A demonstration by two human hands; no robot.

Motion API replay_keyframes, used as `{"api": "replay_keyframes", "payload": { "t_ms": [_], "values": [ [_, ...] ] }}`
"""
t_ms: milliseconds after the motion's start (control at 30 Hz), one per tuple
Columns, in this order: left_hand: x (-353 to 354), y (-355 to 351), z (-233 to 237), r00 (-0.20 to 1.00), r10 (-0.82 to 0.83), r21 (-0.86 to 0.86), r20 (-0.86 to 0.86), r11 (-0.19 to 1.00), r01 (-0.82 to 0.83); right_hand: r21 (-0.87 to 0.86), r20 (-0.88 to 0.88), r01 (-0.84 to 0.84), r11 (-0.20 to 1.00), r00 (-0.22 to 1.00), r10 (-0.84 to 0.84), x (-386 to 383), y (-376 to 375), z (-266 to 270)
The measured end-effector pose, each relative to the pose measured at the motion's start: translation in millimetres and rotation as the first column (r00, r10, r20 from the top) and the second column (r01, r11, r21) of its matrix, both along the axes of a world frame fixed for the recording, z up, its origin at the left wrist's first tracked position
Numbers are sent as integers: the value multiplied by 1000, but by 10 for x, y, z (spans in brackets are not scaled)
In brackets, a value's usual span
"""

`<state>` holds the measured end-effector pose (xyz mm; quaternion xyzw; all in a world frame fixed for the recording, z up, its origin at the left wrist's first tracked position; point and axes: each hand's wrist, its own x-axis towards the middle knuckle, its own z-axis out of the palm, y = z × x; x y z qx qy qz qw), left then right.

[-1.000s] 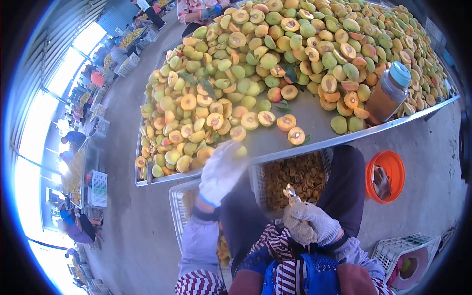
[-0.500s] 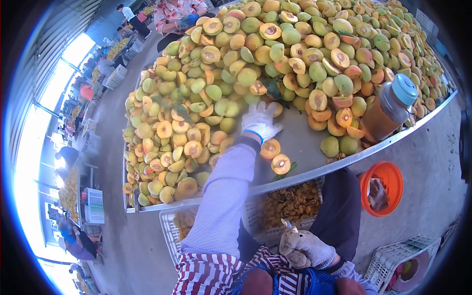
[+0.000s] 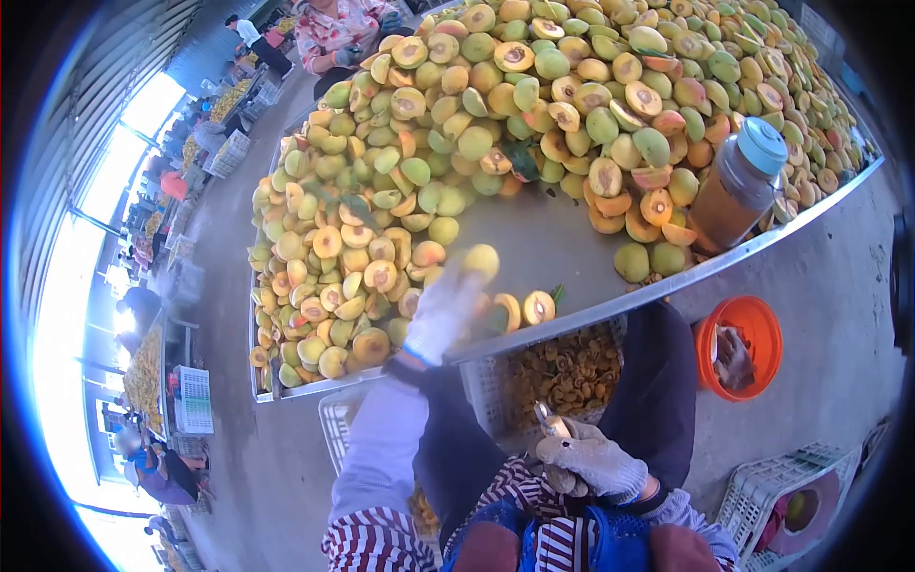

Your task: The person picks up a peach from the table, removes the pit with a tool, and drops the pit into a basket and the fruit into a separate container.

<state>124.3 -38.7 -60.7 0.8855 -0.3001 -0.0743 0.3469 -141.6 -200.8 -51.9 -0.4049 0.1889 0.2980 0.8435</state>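
Note:
My left hand, in a white glove and blurred by motion, is over the near part of the metal table. A whole-looking yellow peach is at its fingertips. Beside that hand, cut peach halves lie near the table's edge, one partly behind the fingers. Low in front of my body, my right hand, in a dirty white glove, is closed round a small tool with a short metal tip, apparently a pitting knife. Its blade shape is hard to make out.
A large heap of peach halves covers much of the table. A lidded bottle stands at the right rim. Below are a crate of brown scraps, an orange bucket and a white crate. Another person sits across the table.
My left hand has drawn back from the heap toward the table's near edge, with a peach now at its fingertips. My right hand stays low with the tool, and the view has shifted slightly.

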Motion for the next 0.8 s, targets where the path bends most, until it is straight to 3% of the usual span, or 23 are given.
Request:
{"api": "replay_keyframes", "payload": {
  "t_ms": [33, 67, 100, 133, 200, 233, 267, 333, 400, 467, 500, 533, 600, 633, 667, 733, 800],
  "values": [
    [-186, 39, 120, 934, 70, -262, -351, 950, -169, -14, 12, -39, 999, 999, 39, 27, -26, 85],
    [-369, 79, 247, 747, 34, -419, -664, 811, -409, -7, -1, -35, 999, 999, 35, 12, 8, 88],
    [-462, 101, 243, 704, -115, -569, -701, 685, -455, -44, 45, -19, 999, 999, 21, 10, 49, 64],
    [-554, 135, 258, 695, -112, -561, -710, 687, -462, -80, 88, -5, 997, 996, 12, -6, 89, 38],
    [-746, 210, 365, 560, -397, -686, -727, 417, -596, -130, 90, -32, 991, 995, 44, -13, 136, 55],
    [-829, 276, 430, 507, -468, -684, -724, 397, -611, -244, 88, -73, 967, 991, 97, 7, 161, 104],
    [-946, 302, 464, 503, -466, -680, -727, 394, -618, -355, 82, -111, 928, 985, 149, 12, 183, 135],
    [-1162, 310, 476, 690, -349, -763, -634, 428, -485, -390, 53, -134, 911, 984, 167, -17, 239, 99],
    [-1270, 351, 428, 650, -441, -786, -618, 361, -502, -694, 163, -69, 716, 954, 250, -49, 311, 7],
    [-1414, 371, 443, 665, -382, -720, -642, 599, -351, -714, 157, -60, 698, 957, 244, -67, 327, 68],
    [-1439, 400, 397, 755, -163, -470, -636, 857, -211, -734, 156, -50, 677, 958, 241, -69, 327, 107],
    [-1448, 407, 293, 753, -161, -469, -638, 857, -215, -734, 153, -54, 677, 958, 243, -85, 326, 134],
    [-1476, 358, 152, 777, 86, -426, -623, 796, -429, -596, 279, 119, 794, 958, 66, -121, 324, 162],
    [-1566, 352, 259, 625, 1, -449, -781, 694, -562, -503, 387, 206, 840, 922, 6, -150, 341, 47],
    [-1624, 345, 267, 621, 0, -445, -784, 697, -562, -502, 383, 207, 840, 924, 1, -178, 333, 50],
    [-1726, 326, 285, 593, -152, -535, -791, 642, -550, -597, 288, 62, 800, 947, 142, -167, 317, 178],
    [-1817, 242, 425, 531, -148, -502, -834, 601, -622, -627, 310, 81, 775, 938, 154, -167, 359, 144]
  ]
}}
